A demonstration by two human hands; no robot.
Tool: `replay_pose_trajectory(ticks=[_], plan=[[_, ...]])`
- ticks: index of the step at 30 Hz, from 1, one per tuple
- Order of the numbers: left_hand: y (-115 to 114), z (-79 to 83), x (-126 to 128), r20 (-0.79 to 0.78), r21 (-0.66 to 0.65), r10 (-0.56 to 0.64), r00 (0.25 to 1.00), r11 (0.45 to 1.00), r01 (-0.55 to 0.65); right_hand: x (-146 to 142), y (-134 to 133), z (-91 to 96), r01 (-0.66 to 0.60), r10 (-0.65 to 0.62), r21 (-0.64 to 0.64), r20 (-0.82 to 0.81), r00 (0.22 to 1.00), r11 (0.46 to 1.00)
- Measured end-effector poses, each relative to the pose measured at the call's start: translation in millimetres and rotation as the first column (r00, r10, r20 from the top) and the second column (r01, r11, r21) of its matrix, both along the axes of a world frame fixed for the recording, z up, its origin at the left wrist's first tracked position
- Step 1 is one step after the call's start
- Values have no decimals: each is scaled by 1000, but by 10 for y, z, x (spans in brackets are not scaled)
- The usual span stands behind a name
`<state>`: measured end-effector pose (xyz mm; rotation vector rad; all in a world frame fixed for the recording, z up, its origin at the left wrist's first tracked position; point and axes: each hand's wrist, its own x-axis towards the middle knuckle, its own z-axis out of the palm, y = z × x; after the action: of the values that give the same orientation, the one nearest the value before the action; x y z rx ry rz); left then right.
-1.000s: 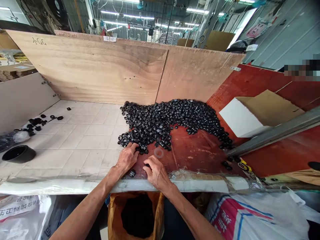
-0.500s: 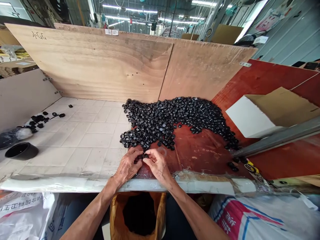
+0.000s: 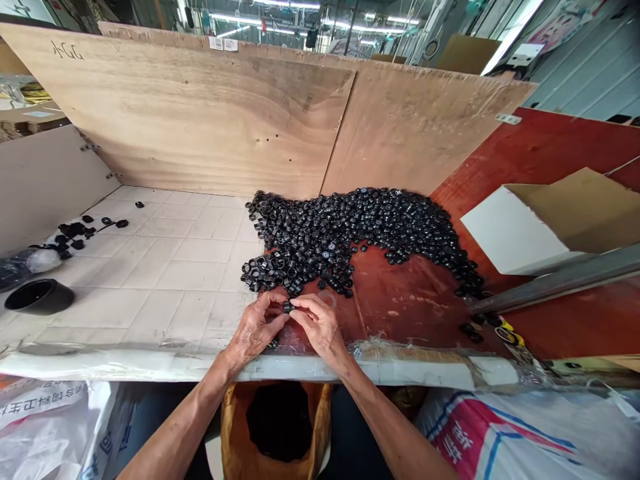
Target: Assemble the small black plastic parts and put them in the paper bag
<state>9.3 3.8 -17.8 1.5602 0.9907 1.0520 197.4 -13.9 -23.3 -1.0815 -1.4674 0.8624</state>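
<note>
Grainy plywood (image 3: 200,120) backed the pale tile-patterned surface (image 3: 185,273) and scuffed red board (image 3: 400,297) in the head view. Left hand (image 3: 256,327) and right hand (image 3: 319,327) had thumbs and fingers clamped on one small black cylinder (image 3: 288,307), just before a heap of glossy, rounded black pieces (image 3: 325,233).

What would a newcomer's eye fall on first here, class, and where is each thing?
The sprawling heap of small black cylindrical parts stands out first, in mid-view before the plywood board. Just in front of it, the left hand and right hand meet at one small black part held between their fingertips. Off to the right is an open cardboard box, white on one outer side.
</note>
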Motion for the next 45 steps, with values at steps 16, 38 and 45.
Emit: replay_pose_trajectory(ticks=[16, 38, 45], plan=[[4, 25, -25, -77, 173, -4, 997, 985, 18, -8, -55, 49, -15, 18, -115, 25, 1000, 993], [24, -52, -19, 5, 43, -24, 1000, 999, 24, 24, 1, 14, 9, -12, -34, -64, 998, 999], [34, -75, -11, -18, 43, -16, 1000, 999, 16, 15, -13, -3, 2, -11, -94, -94, 995, 996]])
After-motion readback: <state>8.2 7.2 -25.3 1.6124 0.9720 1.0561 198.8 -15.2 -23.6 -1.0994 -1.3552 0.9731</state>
